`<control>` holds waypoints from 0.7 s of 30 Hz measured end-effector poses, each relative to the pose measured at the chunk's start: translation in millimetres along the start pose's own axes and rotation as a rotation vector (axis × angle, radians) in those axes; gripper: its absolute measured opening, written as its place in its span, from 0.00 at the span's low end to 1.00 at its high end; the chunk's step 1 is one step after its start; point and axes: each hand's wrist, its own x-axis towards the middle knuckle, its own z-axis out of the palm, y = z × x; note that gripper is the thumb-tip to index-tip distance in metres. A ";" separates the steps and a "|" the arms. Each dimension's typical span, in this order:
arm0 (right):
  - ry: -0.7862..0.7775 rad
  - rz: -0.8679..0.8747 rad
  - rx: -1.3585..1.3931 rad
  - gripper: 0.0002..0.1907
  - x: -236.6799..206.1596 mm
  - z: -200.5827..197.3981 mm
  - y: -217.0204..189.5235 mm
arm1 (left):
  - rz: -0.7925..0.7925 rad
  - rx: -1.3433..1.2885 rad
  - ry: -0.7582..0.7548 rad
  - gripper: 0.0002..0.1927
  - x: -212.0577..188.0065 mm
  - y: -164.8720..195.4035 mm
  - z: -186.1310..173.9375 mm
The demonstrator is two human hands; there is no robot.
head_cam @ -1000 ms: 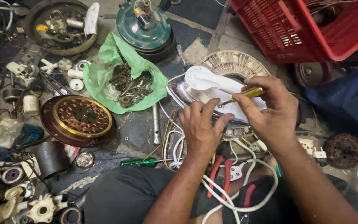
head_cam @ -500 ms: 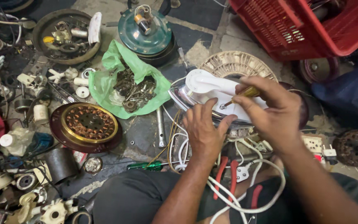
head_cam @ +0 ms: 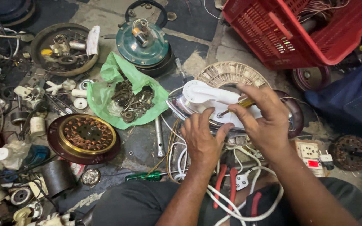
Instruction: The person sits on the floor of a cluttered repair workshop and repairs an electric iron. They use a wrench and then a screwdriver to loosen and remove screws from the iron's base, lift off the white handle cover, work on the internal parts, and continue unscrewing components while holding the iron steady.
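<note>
A white electric iron (head_cam: pixel 208 97) with a shiny metal soleplate lies on the floor in front of me. My left hand (head_cam: pixel 204 138) rests on its rear end, fingers spread and pressing it down. My right hand (head_cam: pixel 261 118) grips a yellow-handled screwdriver (head_cam: pixel 236 107), its metal tip set against the iron's white body near the handle base. White cords (head_cam: pixel 235 196) run from the iron toward my lap, beside red-handled pliers (head_cam: pixel 226 184).
A green plastic bag of metal parts (head_cam: pixel 128 100) lies left of the iron. A copper-wound fan motor stator (head_cam: pixel 84 136), a teal motor housing (head_cam: pixel 144 42), a red crate (head_cam: pixel 298 29), a green screwdriver (head_cam: pixel 149 175) and a switch board (head_cam: pixel 311 152) surround me.
The view has shifted slightly, so things sit a little lower in the frame. Both hands stay on the iron, the screwdriver still at its body.
</note>
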 end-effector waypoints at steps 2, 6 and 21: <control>-0.026 -0.010 0.030 0.28 -3.5 0.1 -2.3 | 0.002 -0.002 0.002 0.33 -0.2 0.5 -1.4; -0.070 0.120 0.375 0.24 -8.7 -1.4 -1.3 | 0.012 0.002 0.006 0.33 -1.7 1.5 -2.6; -0.082 0.060 0.238 0.29 -2.3 -3.1 -4.3 | 0.006 -0.009 -0.005 0.33 0.0 2.9 -4.4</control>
